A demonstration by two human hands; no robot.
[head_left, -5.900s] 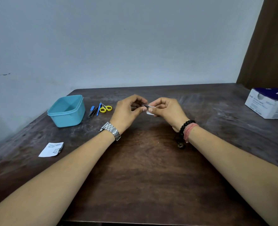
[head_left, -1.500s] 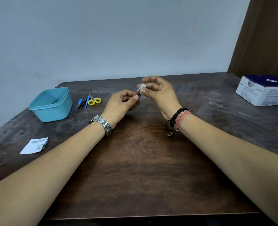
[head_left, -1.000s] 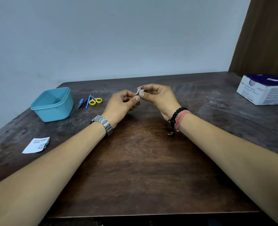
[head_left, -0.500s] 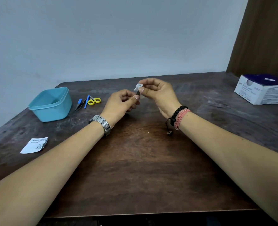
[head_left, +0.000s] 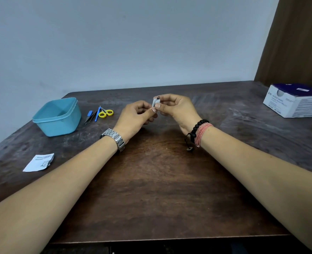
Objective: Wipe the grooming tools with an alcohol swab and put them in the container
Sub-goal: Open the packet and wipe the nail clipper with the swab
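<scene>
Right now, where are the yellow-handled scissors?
In the head view, the yellow-handled scissors lie on the table, far left, beside the blue tools right of the teal container.

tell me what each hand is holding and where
Left hand pinches a small dark tool's lower end; right hand pinches the white swab around its upper part.

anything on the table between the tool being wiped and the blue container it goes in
Mostly clear. The small metal tool is held above the table; the yellow-handled scissors and blue-handled tools lie just right of the light blue plastic container, whose top is open.
</scene>
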